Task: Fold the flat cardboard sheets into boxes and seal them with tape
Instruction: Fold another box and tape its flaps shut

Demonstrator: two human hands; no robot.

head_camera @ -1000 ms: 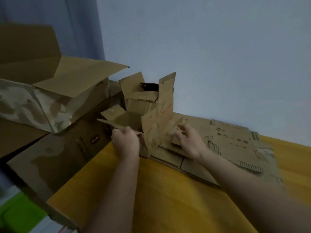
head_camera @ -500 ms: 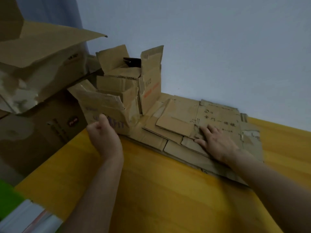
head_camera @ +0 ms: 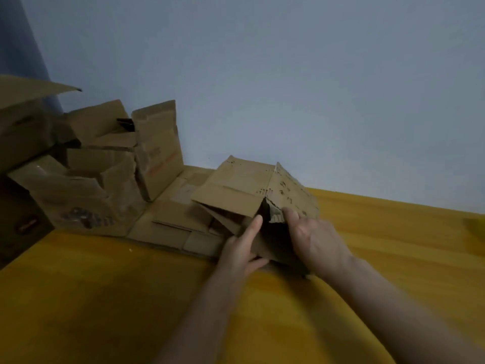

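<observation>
A flattened brown cardboard sheet (head_camera: 244,185) with dark printed marks is lifted off the pile and partly spread open into a box shape. My left hand (head_camera: 242,248) grips its near left edge, fingers pointing up. My right hand (head_camera: 315,240) holds the near right panel, thumb at the dark gap between the panels. Under and left of it lies a pile of flat cardboard sheets (head_camera: 173,219) on the yellow table (head_camera: 131,298). No tape is in view.
Two small folded boxes with open flaps stand at the left, the near box (head_camera: 86,195) and the taller box (head_camera: 157,151) behind it. Larger cartons (head_camera: 23,119) are stacked at the far left edge. A pale wall runs behind the table.
My left hand left the small folded box and came right to the pile. Both hands picked up the top flat sheet and began spreading it open. The camera swung right.
</observation>
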